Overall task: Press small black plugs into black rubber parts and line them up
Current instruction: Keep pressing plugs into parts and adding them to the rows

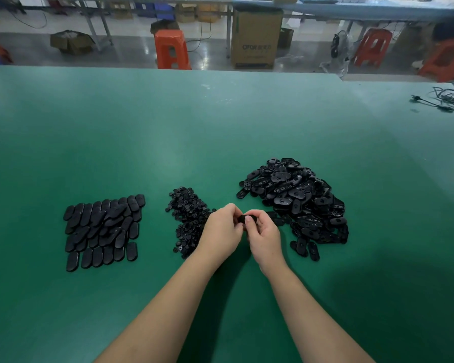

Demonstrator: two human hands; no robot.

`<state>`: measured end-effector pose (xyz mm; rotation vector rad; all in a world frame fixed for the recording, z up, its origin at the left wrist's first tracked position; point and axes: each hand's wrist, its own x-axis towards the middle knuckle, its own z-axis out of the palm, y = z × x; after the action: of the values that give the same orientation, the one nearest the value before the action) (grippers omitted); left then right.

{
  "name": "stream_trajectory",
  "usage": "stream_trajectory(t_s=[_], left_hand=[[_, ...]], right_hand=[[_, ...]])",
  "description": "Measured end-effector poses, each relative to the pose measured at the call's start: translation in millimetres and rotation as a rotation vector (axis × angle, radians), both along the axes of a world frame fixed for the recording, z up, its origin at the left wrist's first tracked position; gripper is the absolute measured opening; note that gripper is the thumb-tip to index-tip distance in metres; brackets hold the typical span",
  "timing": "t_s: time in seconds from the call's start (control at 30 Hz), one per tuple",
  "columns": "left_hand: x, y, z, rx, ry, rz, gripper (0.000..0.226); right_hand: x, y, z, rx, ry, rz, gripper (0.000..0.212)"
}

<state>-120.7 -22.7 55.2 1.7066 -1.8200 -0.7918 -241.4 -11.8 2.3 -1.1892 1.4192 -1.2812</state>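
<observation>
Both hands meet above the green table (220, 127), between two heaps. My left hand (222, 230) and my right hand (264, 237) together grip one black oval rubber part (243, 219), thumbs on top; most of it is hidden by the fingers. A heap of small black plugs (188, 217) lies just left of my left hand. A large pile of loose black rubber parts (296, 203) lies to the right of my right hand. Rows of black oval parts (102, 229) lie lined up at the left.
A black cable (446, 99) lies at the table's far right edge. Beyond the table's far edge stand orange stools (171, 49), a cardboard box (256, 38) and other workbenches.
</observation>
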Motion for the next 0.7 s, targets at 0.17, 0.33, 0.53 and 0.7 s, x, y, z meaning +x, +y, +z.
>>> stream_trajectory(t_s=[0.17,0.33,0.53,0.7], left_hand=[[1,0,-2,-0.140,-0.156,-0.071,0.023],[19,1,0,-0.355,-0.360,-0.106,0.018],[90,-3,2,-0.375,-0.378,0.235,0.020],[174,8,-2,-0.221,-0.362,0.597,0.027]], right_hand=[[2,-1,1,0.025,0.004,-0.006,0.017],[3,0,3,0.028,-0.072,0.006,0.015],[4,3,6,0.041,0.013,0.035,0.014],[5,5,8,0.039,0.072,0.037,0.013]])
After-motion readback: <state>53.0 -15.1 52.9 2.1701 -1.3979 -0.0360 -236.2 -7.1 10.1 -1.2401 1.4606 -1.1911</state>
